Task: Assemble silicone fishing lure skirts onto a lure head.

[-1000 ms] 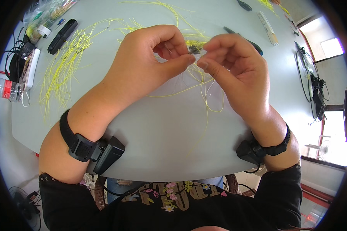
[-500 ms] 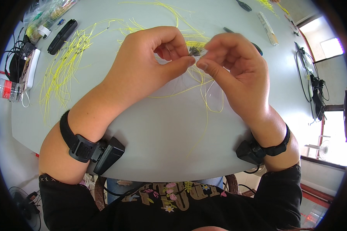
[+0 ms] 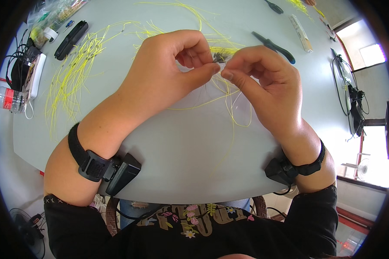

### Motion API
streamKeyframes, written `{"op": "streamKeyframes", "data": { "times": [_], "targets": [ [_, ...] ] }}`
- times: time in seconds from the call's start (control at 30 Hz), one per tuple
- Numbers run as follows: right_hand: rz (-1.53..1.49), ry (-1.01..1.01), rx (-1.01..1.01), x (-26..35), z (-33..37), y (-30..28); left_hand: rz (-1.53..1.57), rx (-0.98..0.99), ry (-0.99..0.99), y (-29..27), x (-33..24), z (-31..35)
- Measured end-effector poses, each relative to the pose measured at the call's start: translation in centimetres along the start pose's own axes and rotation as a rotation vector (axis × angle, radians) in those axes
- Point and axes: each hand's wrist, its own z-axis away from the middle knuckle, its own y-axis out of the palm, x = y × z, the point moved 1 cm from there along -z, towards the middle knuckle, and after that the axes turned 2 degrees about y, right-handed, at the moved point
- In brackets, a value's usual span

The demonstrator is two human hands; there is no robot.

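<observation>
My left hand (image 3: 168, 64) and my right hand (image 3: 270, 80) meet over the far middle of the table, thumbs pressed against fingers. Their pinched fingertips almost touch; what lies between them is too small or hidden to name. Just beyond the tips sits a small cluster of dark bits (image 3: 221, 56) among yellow strands. A loose yellow strand (image 3: 232, 113) curls down beneath my right hand. To the left of my left forearm lies a spread bundle of thin yellow strands (image 3: 75, 71). More yellow strands (image 3: 194, 13) fan out past my hands.
A dark-handled tool with a tapering tip (image 3: 274, 46) lies beyond my right hand, near a long narrow box (image 3: 301, 33). At left are a black case (image 3: 71, 39), a clear bag (image 3: 52, 19), a white power strip (image 3: 35, 77) and a plastic bottle (image 3: 9, 99).
My right hand has come down slightly, its fingers closing toward the thumb. More of the dark-handled tool shows now. My left hand has hardly moved.
</observation>
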Motion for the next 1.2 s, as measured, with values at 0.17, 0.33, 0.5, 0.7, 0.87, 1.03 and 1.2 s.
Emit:
{"op": "streamKeyframes", "data": {
  "times": [0.17, 0.33, 0.5, 0.7, 0.87, 1.03, 1.2],
  "targets": [
    [0.009, 0.055, 0.065, 0.56, 0.01, -0.14, -0.014, -0.005, 0.007, 0.0, 0.03, 0.06],
    [-0.027, 0.072, 0.036, 0.47, -0.01, -0.13, -0.025, -0.01, 0.023, 0.07, 0.05, 0.06],
    [0.004, 0.028, 0.023, 0.13, -0.02, -0.09, -0.025, -0.01, 0.018, 0.06, -0.03, 0.03],
    [0.042, 0.009, 0.033, -0.18, 0.04, -0.13, -0.015, -0.01, 0.011, 0.1, -0.11, 0.06],
    [0.028, 0.077, 0.057, 0.56, 0.02, -0.03, -0.011, -0.016, 0.018, 0.13, 0.01, 0.12],
    [-0.041, 0.066, -0.021, -0.02, 0.04, 0.01, -0.026, -0.019, 0.029, 0.19, -0.1, 0.05],
    [0.034, 0.06, 0.026, 0.09, -0.01, -0.16, -0.028, -0.018, 0.022, 0.17, -0.21, 0.04]
  ]
}}
